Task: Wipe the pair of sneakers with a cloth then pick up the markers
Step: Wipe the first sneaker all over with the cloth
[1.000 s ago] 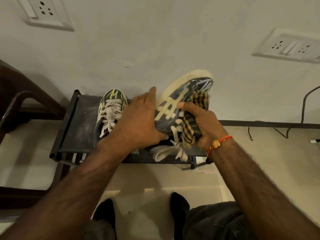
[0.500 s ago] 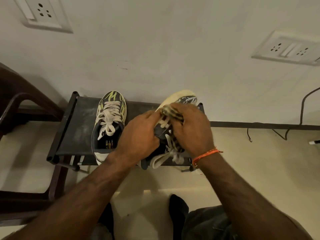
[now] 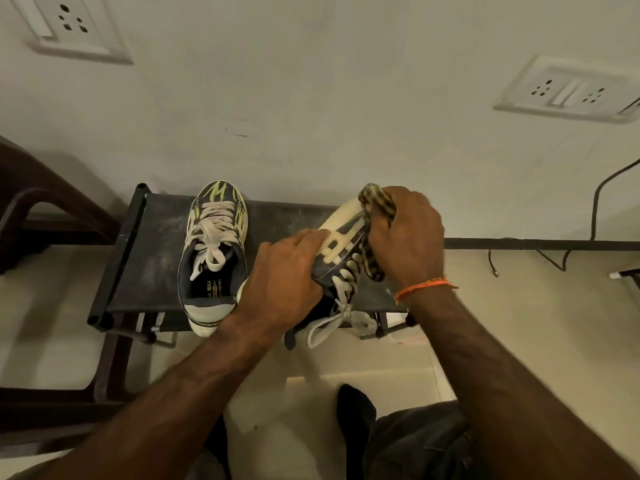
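Observation:
Two dark sneakers with yellow-green marks and pale laces are on a low black rack (image 3: 145, 258). The left sneaker (image 3: 214, 258) stands flat on the rack, toe toward the wall. The right sneaker (image 3: 341, 247) is tilted on its side, pale sole toward the wall. My left hand (image 3: 284, 275) grips its upper near the laces. My right hand (image 3: 405, 237) holds a checked yellow-and-black cloth (image 3: 375, 202) against the sneaker's toe end. No markers show in this view.
A dark brown plastic chair (image 3: 45, 216) stands left of the rack. The white wall behind carries two socket plates (image 3: 72, 26) (image 3: 564, 90). A black cable (image 3: 595, 209) hangs at the right. My dark-clad legs (image 3: 415, 441) are below on the cream floor.
The right sneaker was raised and tilted up a second ago, then lowered toward the rack. My right hand with the cloth has slid from the laces to the toe end.

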